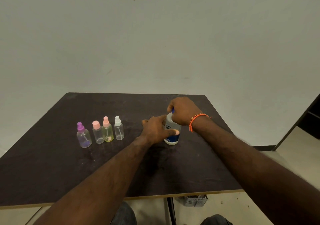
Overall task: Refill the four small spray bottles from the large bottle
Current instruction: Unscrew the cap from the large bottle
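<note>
The large white bottle [171, 139] with a dark blue label stands upright right of the table's middle. My left hand [156, 131] wraps around its body, thumb across the front. My right hand [182, 111], orange cord at the wrist, grips its blue cap from above. To the left stands a row of small clear spray bottles: one with a purple top [83, 135], one with a wide pink cap [98, 132], a yellowish one with a pink sprayer [107, 129] and one with a white sprayer [118, 128]. All are upright and capped.
The dark table [69, 169] ends in a pale front edge close to me and reaches the plain wall at the back. A grey perforated holder [195, 201] sits on the floor under the table. A dark frame [303, 120] leans at the right.
</note>
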A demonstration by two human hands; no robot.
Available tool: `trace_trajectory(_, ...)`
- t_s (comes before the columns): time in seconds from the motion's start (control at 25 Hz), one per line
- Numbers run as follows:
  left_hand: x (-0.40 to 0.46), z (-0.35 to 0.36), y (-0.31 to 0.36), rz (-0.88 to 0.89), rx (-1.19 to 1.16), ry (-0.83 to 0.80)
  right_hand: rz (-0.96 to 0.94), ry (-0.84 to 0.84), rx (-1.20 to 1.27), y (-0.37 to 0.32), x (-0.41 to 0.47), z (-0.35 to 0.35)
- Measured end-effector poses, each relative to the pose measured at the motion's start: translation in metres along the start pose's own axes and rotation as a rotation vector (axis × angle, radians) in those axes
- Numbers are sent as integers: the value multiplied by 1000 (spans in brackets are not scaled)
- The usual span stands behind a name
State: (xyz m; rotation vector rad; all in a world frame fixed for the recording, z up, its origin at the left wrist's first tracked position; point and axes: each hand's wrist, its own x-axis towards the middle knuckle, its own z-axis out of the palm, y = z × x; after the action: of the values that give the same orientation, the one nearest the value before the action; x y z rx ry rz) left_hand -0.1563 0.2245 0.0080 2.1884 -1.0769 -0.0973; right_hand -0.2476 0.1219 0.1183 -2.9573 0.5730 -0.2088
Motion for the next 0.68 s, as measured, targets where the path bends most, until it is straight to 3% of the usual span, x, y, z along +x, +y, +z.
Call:
trace_trajectory(0.16, 0, -1, 0, 7, -1, -8, 15, -11, 107, 3, -2, -6)
trace_trajectory(0.28, 0, -1, -1, 12, -22, -17, 66, 58, 9, 8, -1, -6)
trace_trajectory(0.56, 0, -2, -1, 12, -6, -27, -77, -103, 38, 8, -5, -10)
trace_trajectory(0.68, -1, -2, 0, 8, -18, -36, -52, -56, 119, 19, -6, -6)
